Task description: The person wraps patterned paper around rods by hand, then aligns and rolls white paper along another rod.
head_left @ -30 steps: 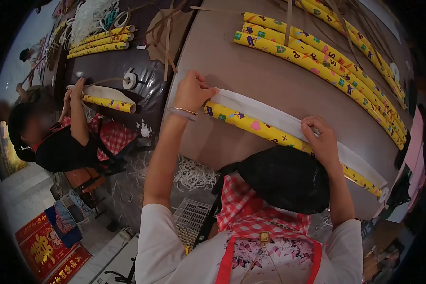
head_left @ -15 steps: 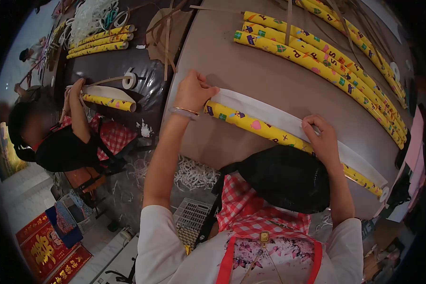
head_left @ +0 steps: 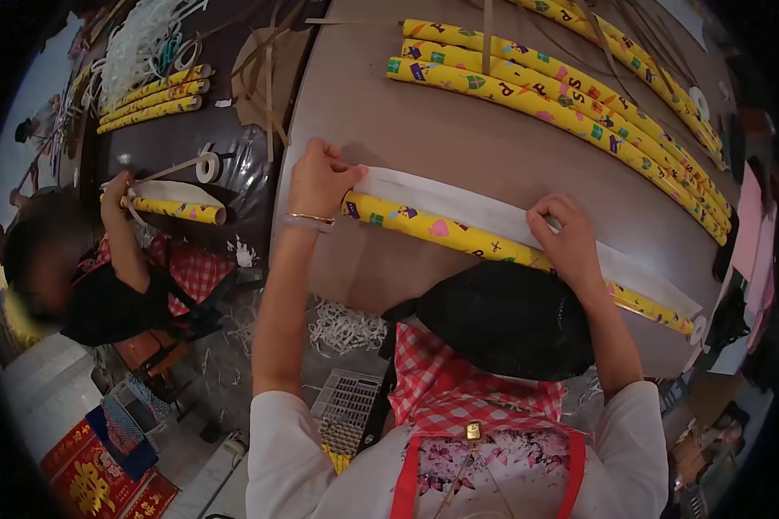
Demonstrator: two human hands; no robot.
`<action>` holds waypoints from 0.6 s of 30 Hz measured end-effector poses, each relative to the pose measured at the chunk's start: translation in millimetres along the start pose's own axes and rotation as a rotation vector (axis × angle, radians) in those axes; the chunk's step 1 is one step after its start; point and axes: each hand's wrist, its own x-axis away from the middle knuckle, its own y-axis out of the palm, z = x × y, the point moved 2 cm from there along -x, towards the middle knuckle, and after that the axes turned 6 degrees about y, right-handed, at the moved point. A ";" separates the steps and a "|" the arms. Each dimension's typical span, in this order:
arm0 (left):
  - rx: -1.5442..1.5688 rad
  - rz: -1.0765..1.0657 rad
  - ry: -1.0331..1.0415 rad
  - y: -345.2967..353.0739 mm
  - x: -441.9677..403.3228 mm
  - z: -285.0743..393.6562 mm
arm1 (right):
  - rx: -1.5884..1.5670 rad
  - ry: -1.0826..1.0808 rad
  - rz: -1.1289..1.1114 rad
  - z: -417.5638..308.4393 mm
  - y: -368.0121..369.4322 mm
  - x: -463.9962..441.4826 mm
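A yellow printed roll of wrapping paper (head_left: 441,227) lies across the table in front of me, its white inner side (head_left: 472,201) showing as a long flap along the far edge. My left hand (head_left: 323,183) is at the roll's left end, thumb and fingers closed on the corner of the flap. Farther right, my right hand (head_left: 568,240) pinches the flap's edge between thumb and forefinger, with the wrist crossing over the roll. A small white tape roll (head_left: 698,329) sits by the right end of the paper.
Several finished-looking yellow rolls (head_left: 528,97) lie at the back of the brown table (head_left: 337,95). On the left, a co-worker (head_left: 117,285) handles another yellow roll (head_left: 177,208) near a tape roll (head_left: 207,168). Shredded white strips (head_left: 346,329) litter the floor.
The view has shifted, moving the table and rolls slightly left. Both my hands keep their places on the paper's flap. The co-worker's hand has shifted at the other roll's end.
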 end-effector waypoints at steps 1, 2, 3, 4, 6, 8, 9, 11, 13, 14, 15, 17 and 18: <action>-0.016 0.010 -0.004 -0.3 0.4 0.8 | -0.010 0.010 0.002 -0.7 0.4 0.2; -0.022 0.006 0.007 -0.4 0.1 -0.4 | -0.006 0.014 0.008 -1.4 0.3 0.3; -0.019 0.001 0.011 -0.7 0.1 -0.7 | 0.017 -0.005 0.025 -2.5 0.2 0.8; -0.014 0.002 0.013 -1.5 0.4 0.6 | 0.040 -0.023 0.041 -3.6 0.2 1.3; -0.034 -0.004 0.007 -2.4 1.9 5.3 | 0.046 -0.017 0.056 -4.9 0.9 1.8; -0.020 -0.003 0.007 -2.9 3.4 8.1 | 0.051 -0.010 0.070 -3.4 1.9 1.9; -0.009 0.005 0.004 -3.2 3.2 8.0 | 0.071 -0.017 0.075 -1.1 3.6 1.5; -0.007 -0.002 0.008 -2.6 2.0 6.7 | 0.092 -0.020 0.084 -0.3 4.8 0.8; 0.004 0.016 -0.022 -2.9 3.1 7.4 | 0.116 -0.018 0.090 -1.9 5.5 0.8; -0.008 0.016 -0.023 -2.8 3.0 6.2 | 0.117 -0.012 0.092 -1.5 6.2 1.0; -0.008 0.011 -0.022 -2.6 3.1 6.2 | 0.121 -0.019 0.104 -1.2 6.7 1.2; 0.015 0.008 -0.021 -2.4 3.2 6.6 | 0.125 -0.024 0.117 -1.1 7.2 1.2; 0.015 0.004 -0.021 -2.1 3.0 6.3 | 0.134 -0.028 0.113 -1.5 7.5 1.1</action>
